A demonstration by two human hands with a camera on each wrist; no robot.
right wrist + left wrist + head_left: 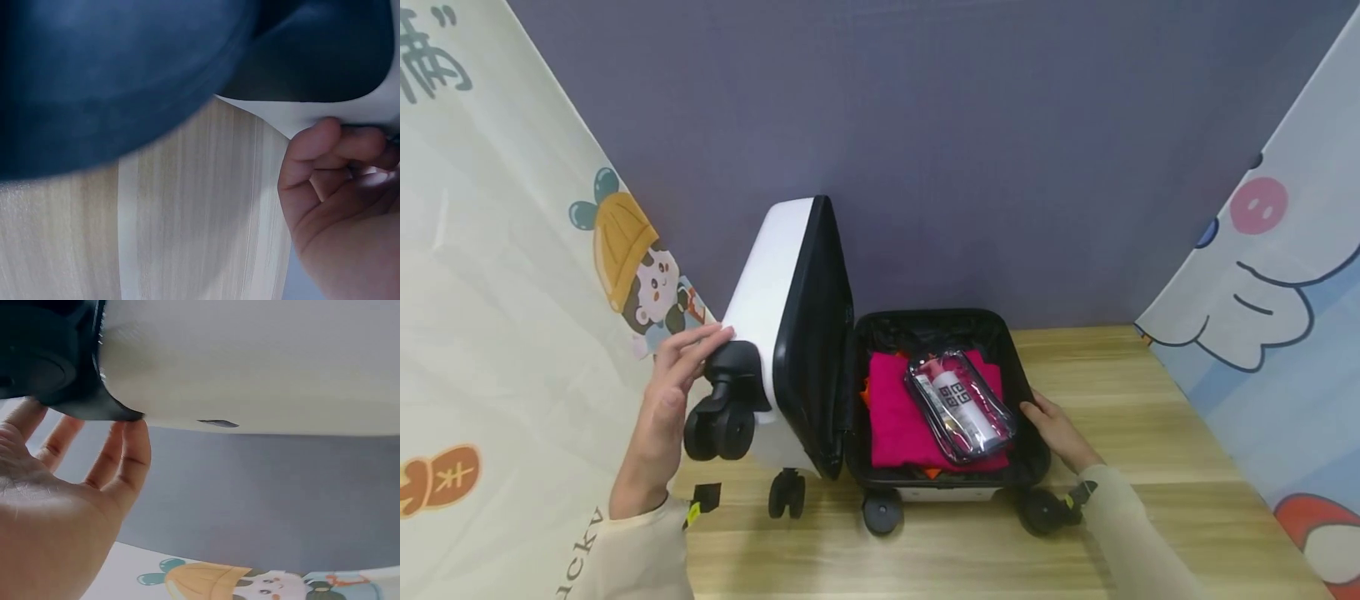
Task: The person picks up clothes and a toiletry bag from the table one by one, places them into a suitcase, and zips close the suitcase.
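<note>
A white suitcase with black edging stands on its side, opened out, its lid half [767, 275] raised at the left. My left hand [673, 396] has its fairly straight fingers against the lid's outer corner, beside a black double wheel [722, 425]. In the left wrist view, the fingertips [134, 434] meet the black corner piece. My right hand [1060, 433] is at the right rim of the base half [1033, 450], fingers curled against the white side in the right wrist view. Inside the base lie folded magenta cloth [891, 417] and a clear pouch [958, 404] holding a white pump bottle.
The suitcase rests on a wood-grain surface [1150, 450] in front of a grey-blue backdrop [962, 167]. Cartoon-printed sheets flank it at left [512, 292] and right [1300, 350]. More black wheels [882, 510] stick out toward the front.
</note>
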